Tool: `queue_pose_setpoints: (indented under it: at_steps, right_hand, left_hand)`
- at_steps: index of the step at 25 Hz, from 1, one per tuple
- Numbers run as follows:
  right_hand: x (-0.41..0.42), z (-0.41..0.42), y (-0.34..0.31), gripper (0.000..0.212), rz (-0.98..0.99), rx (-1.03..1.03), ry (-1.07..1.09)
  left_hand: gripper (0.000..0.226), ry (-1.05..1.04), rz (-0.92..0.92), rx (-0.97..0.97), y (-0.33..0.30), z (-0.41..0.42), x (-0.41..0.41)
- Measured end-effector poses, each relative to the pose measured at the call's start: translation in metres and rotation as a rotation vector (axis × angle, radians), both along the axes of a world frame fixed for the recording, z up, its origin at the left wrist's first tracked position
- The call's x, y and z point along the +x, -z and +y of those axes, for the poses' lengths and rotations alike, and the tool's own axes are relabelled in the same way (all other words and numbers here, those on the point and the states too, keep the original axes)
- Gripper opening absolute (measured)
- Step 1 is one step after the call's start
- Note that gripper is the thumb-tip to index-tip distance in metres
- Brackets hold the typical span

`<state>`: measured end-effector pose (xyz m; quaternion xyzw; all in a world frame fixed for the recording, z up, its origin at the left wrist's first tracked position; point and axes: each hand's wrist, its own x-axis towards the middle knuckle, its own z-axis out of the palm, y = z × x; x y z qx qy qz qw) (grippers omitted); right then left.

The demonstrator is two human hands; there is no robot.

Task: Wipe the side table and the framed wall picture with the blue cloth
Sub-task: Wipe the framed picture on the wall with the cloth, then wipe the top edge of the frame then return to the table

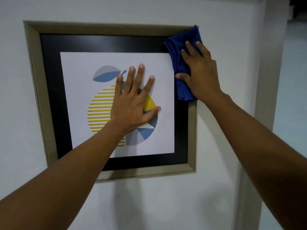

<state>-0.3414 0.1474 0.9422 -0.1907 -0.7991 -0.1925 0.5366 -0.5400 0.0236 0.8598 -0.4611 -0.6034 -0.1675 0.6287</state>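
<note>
The framed picture (49, 97) hangs on a white wall, with a beige frame, a black mat and a print of a yellow and blue fruit. My left hand (132, 103) lies flat on the glass at the middle of the print, fingers spread, holding nothing. My right hand (199, 75) presses the blue cloth (177, 52) against the upper right part of the picture, over the black mat and the frame's right corner. The cloth is bunched and hangs down below my palm. The side table is out of view.
The white wall (149, 205) surrounds the frame on all sides. A wall corner or pillar edge (265, 80) runs vertically just right of the picture. A dim room opens further right.
</note>
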Motion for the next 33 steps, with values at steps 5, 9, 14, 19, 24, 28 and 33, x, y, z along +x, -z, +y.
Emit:
queue_pose_setpoints:
  at_steps: [5, 9, 14, 19, 24, 28, 33]
  right_hand:
    - [0.015, -0.015, 0.056, 0.063, 0.091, -0.051, -0.182]
    - [0.033, -0.029, 0.132, 0.056, 0.089, -0.013, -0.247]
    - [0.084, -0.024, 0.237, 0.045, 0.243, -0.160, -0.216]
    - [0.175, -0.011, 0.360, 0.046, 0.231, -0.411, 0.019]
    - [0.281, -0.031, 0.520, 0.043, 0.182, -0.715, 0.324]
    - [0.349, -0.075, 0.667, 0.041, 0.096, -1.057, 0.479]
    - [0.408, -0.123, 0.843, 0.046, -0.126, -1.554, 0.445]
  left_hand:
    - [0.088, 0.107, -0.155, -0.044, 0.003, 0.000, 0.023]
    - [0.086, 0.481, -0.226, -0.112, 0.033, 0.018, 0.074]
    - [0.069, 0.968, -0.359, -0.246, 0.112, 0.053, 0.147]
    - [0.051, 1.322, -0.707, -0.516, 0.229, 0.100, 0.238]
    - [0.035, 1.353, -1.001, -0.968, 0.390, 0.121, 0.351]
    - [0.024, 1.212, -1.244, -1.324, 0.555, 0.101, 0.423]
    - [0.039, 0.972, -1.629, -1.623, 0.758, 0.055, 0.470]
